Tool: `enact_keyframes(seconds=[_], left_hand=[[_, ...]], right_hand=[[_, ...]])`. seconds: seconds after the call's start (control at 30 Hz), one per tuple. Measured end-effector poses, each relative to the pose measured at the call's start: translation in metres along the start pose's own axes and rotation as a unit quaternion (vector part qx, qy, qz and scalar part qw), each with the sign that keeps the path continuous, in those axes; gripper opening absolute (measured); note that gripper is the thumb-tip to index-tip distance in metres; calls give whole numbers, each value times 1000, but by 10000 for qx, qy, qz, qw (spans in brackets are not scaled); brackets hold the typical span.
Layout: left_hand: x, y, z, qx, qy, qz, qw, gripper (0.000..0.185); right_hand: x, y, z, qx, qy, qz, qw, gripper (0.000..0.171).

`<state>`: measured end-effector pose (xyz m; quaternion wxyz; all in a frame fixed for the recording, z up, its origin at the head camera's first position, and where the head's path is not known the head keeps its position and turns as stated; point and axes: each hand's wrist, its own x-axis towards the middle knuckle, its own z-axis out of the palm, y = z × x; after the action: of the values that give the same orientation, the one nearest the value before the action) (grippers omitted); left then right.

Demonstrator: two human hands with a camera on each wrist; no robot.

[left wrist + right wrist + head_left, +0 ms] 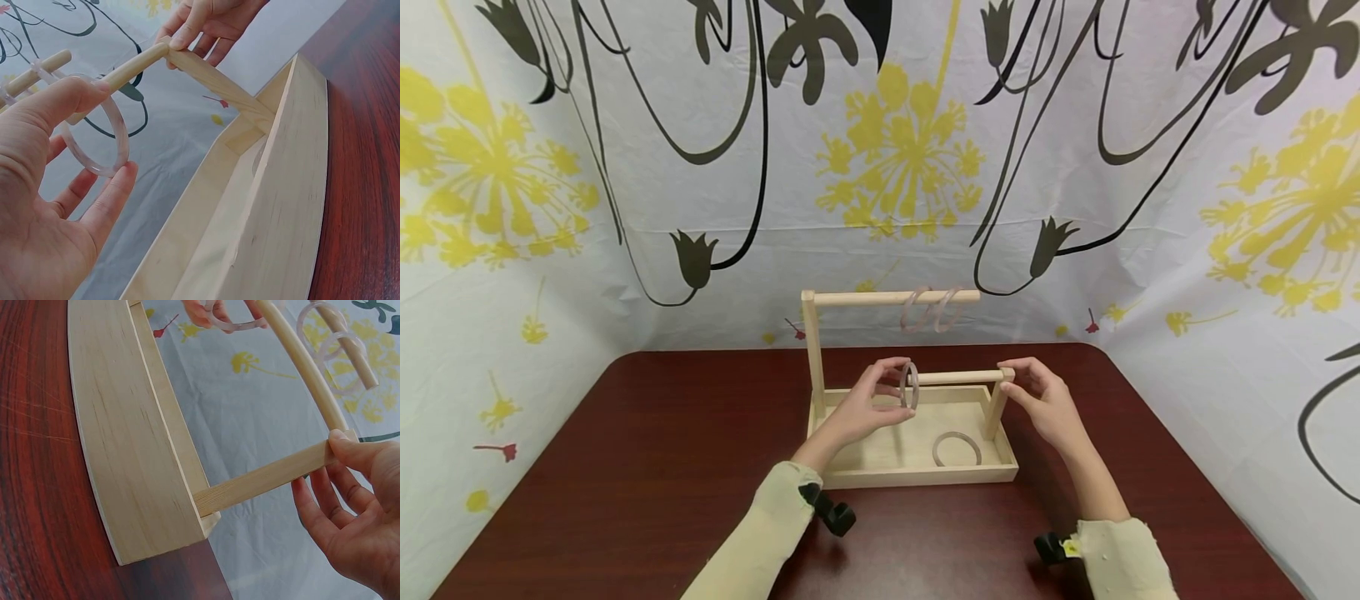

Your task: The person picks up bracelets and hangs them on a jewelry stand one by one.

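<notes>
My left hand (853, 414) pinches a pale translucent bangle (122, 139) between the thumb and fingers. This bangle encircles the lower wooden rod (958, 377) near its free left end. My right hand (1051, 410) grips the top of the short post (269, 475), where that rod joins it, with thumb and fingertips. Two more bangles, one of them the right-hand bangle (956, 319), hang from the upper rod (865, 298) of the same stand. Inside the stand's tray (917, 477) lies another bangle (957, 434), its near edge hidden by the front wall.
The stand rests on a dark red-brown table (647, 467). Its tall post (812, 346) rises at the tray's left end. A white curtain (820, 200) with yellow and grey flower prints surrounds the table at the back and sides.
</notes>
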<state>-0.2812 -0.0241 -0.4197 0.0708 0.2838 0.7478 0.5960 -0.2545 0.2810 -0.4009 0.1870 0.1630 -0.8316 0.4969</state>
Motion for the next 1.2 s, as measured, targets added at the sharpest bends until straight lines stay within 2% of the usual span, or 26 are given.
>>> enact_keyframes(seconds=[1.2], left_hand=[[12, 6, 12, -16, -40, -20, 10000, 70]], right_hand=[[-1, 1, 0, 115, 2, 53, 9999, 28]])
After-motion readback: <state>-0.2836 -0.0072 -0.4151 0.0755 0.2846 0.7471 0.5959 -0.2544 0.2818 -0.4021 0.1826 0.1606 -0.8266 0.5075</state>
